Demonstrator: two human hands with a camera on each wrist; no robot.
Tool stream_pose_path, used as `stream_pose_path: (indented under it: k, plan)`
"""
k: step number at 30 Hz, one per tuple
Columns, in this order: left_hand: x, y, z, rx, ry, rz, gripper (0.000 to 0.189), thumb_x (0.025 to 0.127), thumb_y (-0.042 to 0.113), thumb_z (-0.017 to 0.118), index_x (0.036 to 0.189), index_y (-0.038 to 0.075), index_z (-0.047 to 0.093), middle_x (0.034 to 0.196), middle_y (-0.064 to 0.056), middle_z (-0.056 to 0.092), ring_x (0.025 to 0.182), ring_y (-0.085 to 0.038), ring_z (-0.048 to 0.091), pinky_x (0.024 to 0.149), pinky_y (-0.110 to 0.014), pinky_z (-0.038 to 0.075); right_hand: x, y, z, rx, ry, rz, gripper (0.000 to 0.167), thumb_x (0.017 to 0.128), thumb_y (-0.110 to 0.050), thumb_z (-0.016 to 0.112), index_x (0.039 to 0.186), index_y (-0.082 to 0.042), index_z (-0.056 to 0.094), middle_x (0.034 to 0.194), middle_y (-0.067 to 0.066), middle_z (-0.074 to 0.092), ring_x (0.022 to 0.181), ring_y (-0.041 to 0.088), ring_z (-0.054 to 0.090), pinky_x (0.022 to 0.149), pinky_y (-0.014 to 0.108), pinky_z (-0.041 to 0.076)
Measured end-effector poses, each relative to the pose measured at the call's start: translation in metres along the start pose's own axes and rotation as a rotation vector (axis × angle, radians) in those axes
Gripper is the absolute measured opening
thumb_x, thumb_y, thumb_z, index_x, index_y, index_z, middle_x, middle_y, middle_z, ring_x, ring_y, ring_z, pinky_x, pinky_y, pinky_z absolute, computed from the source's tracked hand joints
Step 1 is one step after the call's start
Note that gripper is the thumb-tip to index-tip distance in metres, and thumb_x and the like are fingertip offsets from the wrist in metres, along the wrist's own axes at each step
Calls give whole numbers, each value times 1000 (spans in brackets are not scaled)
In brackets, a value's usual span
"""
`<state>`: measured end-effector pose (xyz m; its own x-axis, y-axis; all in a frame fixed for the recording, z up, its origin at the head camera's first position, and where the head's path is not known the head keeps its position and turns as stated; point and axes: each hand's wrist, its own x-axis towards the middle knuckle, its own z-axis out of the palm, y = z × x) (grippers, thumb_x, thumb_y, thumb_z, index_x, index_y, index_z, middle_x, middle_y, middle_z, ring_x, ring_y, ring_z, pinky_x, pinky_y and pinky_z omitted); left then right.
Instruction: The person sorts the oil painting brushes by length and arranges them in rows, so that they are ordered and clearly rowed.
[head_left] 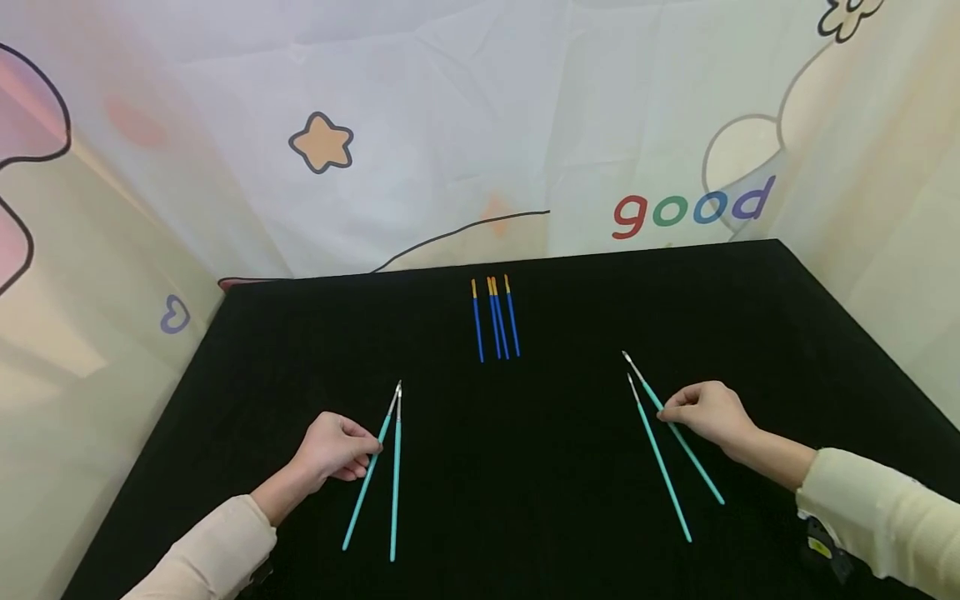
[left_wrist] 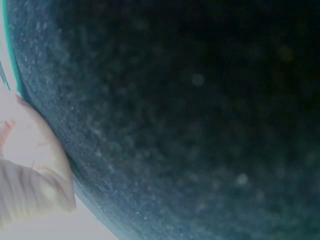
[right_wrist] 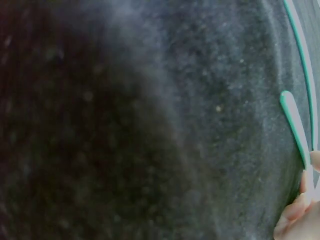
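On the left of the black table, my left hand [head_left: 335,448] pinches a slim teal-handled paintbrush [head_left: 360,502] between thumb and fingers. A second teal paintbrush [head_left: 396,483] lies just right of it, their tips meeting at the top. Over on the right, my right hand [head_left: 712,414] pinches another teal paintbrush [head_left: 693,458] partway along its handle. Left of that one lies a matching teal paintbrush [head_left: 664,475], its tip close by. In the left wrist view only part of the hand [left_wrist: 37,145] shows. The right wrist view catches two teal handles [right_wrist: 295,125] by the fingers.
Several blue brushes [head_left: 497,329] with orange-yellow ends lie side by side toward the back of the black-covered table [head_left: 525,500]. A printed curtain [head_left: 450,125] hangs behind the table and at both sides.
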<state>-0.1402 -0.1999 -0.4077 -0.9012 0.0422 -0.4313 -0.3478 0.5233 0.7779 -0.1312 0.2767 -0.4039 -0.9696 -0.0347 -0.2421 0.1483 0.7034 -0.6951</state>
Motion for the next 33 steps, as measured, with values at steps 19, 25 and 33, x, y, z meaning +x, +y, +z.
stream_pose_path:
  k: [19, 25, 33]
  plan:
    - [1, 2, -7, 21, -148, 56, 7, 80, 5, 64, 77, -1, 66, 54, 0, 55, 45, -6, 54, 44, -19, 48, -1, -2, -1, 28, -5, 20, 19, 80, -21, 67, 84, -3, 70, 82, 5, 57, 73, 20, 44, 60, 29, 35]
    - [3, 1, -19, -68, -260, -4, 9, 82, 11, 65, 79, 3, 65, 55, 3, 52, 47, -5, 52, 46, -16, 45, -2, -2, -4, 73, -31, 42, 25, 80, -26, 67, 89, -3, 69, 92, 9, 60, 85, 23, 48, 66, 33, 38]
    - [0, 5, -22, -131, -296, 3, 12, 84, 12, 64, 85, 0, 66, 59, 3, 53, 51, -5, 54, 49, -17, 47, -2, -4, -11, 145, -53, 74, 29, 81, -28, 67, 92, -2, 69, 89, 4, 59, 77, 18, 51, 63, 29, 44]
